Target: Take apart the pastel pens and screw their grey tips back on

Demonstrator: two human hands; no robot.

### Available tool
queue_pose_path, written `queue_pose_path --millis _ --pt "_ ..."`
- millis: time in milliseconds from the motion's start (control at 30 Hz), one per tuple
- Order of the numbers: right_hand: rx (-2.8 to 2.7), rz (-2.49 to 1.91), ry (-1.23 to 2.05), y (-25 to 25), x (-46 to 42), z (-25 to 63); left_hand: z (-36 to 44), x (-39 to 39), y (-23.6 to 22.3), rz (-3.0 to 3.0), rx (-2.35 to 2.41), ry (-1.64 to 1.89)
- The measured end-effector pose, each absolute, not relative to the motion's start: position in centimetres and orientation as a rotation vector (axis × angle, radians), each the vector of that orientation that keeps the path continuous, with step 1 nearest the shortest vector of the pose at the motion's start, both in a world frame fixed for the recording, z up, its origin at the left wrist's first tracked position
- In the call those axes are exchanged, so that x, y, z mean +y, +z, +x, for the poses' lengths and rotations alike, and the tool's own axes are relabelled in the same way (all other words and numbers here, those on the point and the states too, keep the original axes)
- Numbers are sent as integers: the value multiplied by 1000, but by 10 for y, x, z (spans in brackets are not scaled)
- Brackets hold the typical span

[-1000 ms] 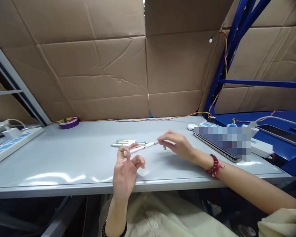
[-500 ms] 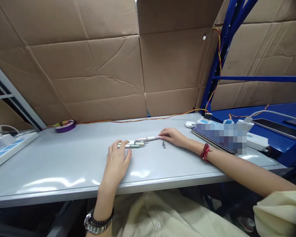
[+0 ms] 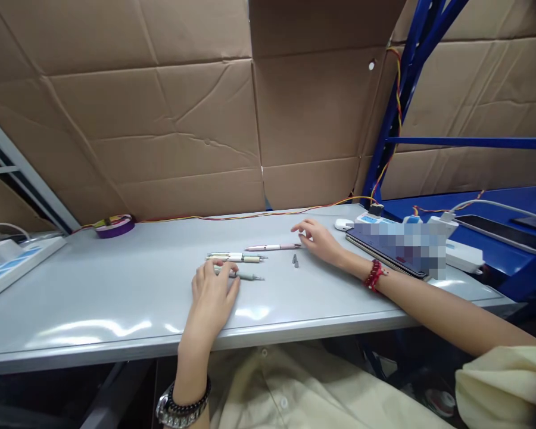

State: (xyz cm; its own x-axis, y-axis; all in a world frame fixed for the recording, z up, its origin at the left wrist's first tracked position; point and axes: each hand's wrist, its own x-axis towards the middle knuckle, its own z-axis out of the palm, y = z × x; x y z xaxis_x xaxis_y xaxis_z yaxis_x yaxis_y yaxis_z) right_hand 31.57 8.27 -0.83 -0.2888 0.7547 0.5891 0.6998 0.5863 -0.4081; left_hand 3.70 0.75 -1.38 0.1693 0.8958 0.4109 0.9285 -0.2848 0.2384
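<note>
My left hand (image 3: 211,293) rests on the grey table with its fingers bent over a green pen (image 3: 249,276); part of the pen is hidden beneath them. Just behind it, several pale pens (image 3: 236,257) lie side by side, tips to the right. A pinkish-white pen (image 3: 272,246) lies farther back on its own, also pointing right. My right hand (image 3: 318,241) is by that pen's tip, fingers loosely curved and apart, with nothing held. Small grey pieces (image 3: 295,261), too small to name, lie in front of my right hand.
A purple tape roll (image 3: 115,227) is at the back left, near a power strip (image 3: 24,262). Right of my right hand are a dark tablet-like device (image 3: 370,244) and a small white case (image 3: 343,224). Thin twisted wires run along the cardboard wall.
My right hand has let go of the pinkish-white pen and lifted slightly back and right. The green pen has come nearer to me, apart from the other pens, under my left fingers.
</note>
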Motion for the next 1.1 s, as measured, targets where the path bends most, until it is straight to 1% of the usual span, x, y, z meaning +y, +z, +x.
queue_pose_path --millis 267,500,667,867,967,1100 --pt "-2002 -1174 80 -7 77 315 34 6 -8 -2573 -1780 -708" --pt "-2009 -1124 0 7 64 315 35 1 -1 -2722 -1709 -840" --pt "-2290 -1095 146 15 50 312 36 -2 1 -2726 -1708 -901" --pt "-2524 -1007 171 10 44 305 35 -2 1 -2732 -1713 -909" --pt "-2519 -939 218 10 41 303 35 -2 0 -2735 -1707 -918" --pt "-2272 -876 376 11 31 292 35 -3 0 -2743 -1722 -971"
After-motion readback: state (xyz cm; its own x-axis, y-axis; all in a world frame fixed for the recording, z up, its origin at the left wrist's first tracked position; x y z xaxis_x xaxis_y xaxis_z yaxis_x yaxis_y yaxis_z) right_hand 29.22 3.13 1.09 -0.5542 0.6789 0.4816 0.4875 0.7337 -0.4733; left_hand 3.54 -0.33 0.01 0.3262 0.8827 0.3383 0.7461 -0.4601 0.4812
